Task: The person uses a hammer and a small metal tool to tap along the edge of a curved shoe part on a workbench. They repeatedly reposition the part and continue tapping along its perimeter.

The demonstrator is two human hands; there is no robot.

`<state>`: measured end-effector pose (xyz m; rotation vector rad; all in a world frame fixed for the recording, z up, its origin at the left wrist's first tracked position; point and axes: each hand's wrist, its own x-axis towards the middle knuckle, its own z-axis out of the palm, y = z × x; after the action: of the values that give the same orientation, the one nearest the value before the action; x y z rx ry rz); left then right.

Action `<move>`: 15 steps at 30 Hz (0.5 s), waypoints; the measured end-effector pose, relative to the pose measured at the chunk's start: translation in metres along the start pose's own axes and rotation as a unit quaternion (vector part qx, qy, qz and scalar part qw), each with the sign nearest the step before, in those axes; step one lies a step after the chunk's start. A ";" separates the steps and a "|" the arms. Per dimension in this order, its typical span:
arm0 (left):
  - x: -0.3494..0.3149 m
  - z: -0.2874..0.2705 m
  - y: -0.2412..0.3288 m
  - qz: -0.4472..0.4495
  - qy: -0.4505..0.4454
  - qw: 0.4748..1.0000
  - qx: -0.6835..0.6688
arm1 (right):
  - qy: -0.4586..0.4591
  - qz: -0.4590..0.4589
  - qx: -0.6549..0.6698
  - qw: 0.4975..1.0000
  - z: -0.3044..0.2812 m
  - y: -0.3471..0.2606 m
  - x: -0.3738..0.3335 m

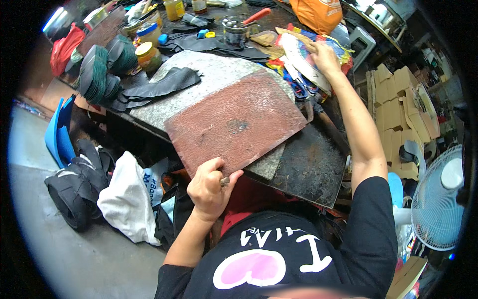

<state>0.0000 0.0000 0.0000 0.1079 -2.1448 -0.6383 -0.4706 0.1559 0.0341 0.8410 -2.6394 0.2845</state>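
Note:
My left hand (205,190) is closed at the near edge of a reddish-brown board (214,119). The blunt, brownish end of something small shows between its fingers; the rest is hidden. With my right arm stretched out, my right hand (324,59) bends its fingers over a pile at the far right of the worktable. Under and beside those fingers lie a tan flat strip (295,34) and a white curved piece (298,56). Whether the fingers grip either of them is unclear. Scissors with dark blue handles (300,89) lie just nearer than the pile.
The board rests on a pale stone slab (185,64). Black strips (164,85), green-edged bundles (97,74) and a yellow-lidded jar (148,56) stand left. Behind is a tin with a red-handled tool (256,16). A fan (438,197) and cardboard boxes (396,107) are at right.

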 end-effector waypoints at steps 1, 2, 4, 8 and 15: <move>0.000 0.000 0.000 0.001 0.000 1.000 0.001 | -0.020 0.023 0.013 0.999 -0.005 -0.002 0.002; 0.001 0.000 0.000 0.002 -0.001 1.000 0.003 | 0.001 0.054 0.018 0.998 -0.010 -0.003 0.004; 0.001 0.000 0.001 0.006 0.002 1.000 0.004 | 0.100 0.047 -0.015 0.994 -0.028 0.003 0.009; 0.001 0.001 -0.001 0.009 0.001 1.000 0.015 | 0.179 0.124 0.020 0.976 -0.065 0.021 0.018; 0.000 0.003 0.000 0.010 0.007 1.000 0.021 | 0.071 0.142 0.443 0.882 -0.103 0.012 -0.045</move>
<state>-0.0024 0.0010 -0.0016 0.1132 -2.1435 -0.5780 -0.4158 0.2191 0.1100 0.6017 -2.4204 1.6446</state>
